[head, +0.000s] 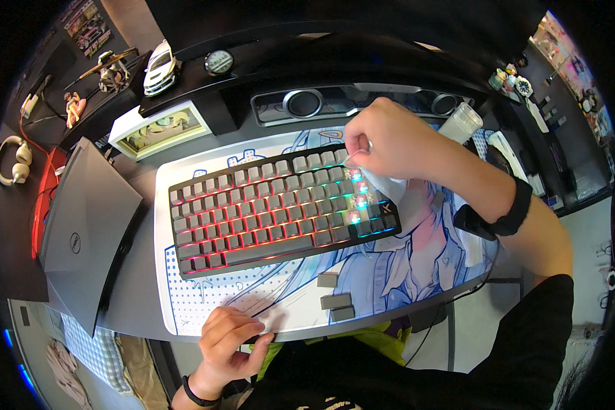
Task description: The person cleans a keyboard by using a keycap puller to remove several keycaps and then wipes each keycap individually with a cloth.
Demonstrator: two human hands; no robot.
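A dark mechanical keyboard (266, 205) lies on an illustrated desk mat (195, 302), its keys lit red on the left and blue-green on the right. Near its right end several switches (361, 201) show bare, without keycaps. My right hand (384, 136) pinches a thin white wipe or tissue (389, 187) over the keyboard's upper right corner. At the mat's front edge rests my left hand (233, 338), fingers loosely curled and thumb apart, with nothing seen in its grasp. To its right are a grey keycap (327, 279), a longer keycap (335, 301) and another keycap (343, 313).
An open laptop (92, 230) stands left of the mat. Behind the keyboard runs a soundbar (333, 105), with a translucent container (461, 123) beside my right forearm. A model car (161, 69) sits on the shelf. A dark object (474, 223) lies under my right forearm.
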